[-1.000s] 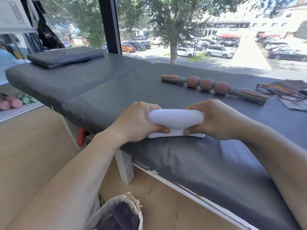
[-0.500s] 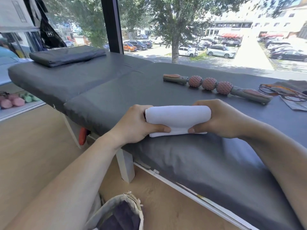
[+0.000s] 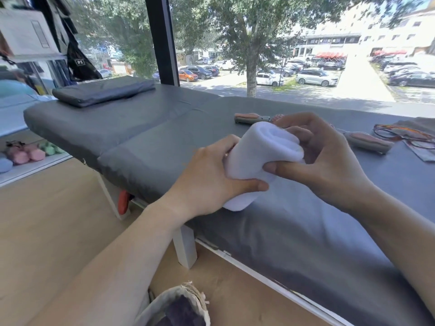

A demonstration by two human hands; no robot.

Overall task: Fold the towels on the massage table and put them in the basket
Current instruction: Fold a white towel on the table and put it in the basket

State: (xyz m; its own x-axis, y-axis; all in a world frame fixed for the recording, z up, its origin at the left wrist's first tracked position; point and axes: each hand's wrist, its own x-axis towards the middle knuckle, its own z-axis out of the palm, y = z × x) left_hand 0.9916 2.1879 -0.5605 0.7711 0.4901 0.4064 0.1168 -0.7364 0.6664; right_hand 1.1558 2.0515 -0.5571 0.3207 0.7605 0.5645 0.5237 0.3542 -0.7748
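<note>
Your left hand (image 3: 207, 184) grips the near end of the rolled white towel (image 3: 256, 158), thumb curled across the front, other fingers hidden behind the roll. Your right hand (image 3: 327, 158) holds the far end: thumb presses into the underside, fingers curl over the top and into the open spiral. The towel is tilted, far end up, near end touching or just above the massage table (image 3: 294, 231) close to its near edge; can't tell which.

Risks from here:
- The roll is held only by grip. Ease either hand and I'd expect the layers to spring open, since nothing visible tucks the loose edge.
- Fingers inside the spiral may drag the inner layer out when you pull them free, telescoping the roll.
- The basket (image 3: 181, 302) sits low on the floor, well below the table and near your left elbow. A one-hand carry down to it is the likeliest place to lose the roll.
- It already holds something dark; a drop onto that may tip the roll.
- The massage roller (image 3: 367, 141) lies just behind your right hand; swing wide and you'd knock it.
</note>
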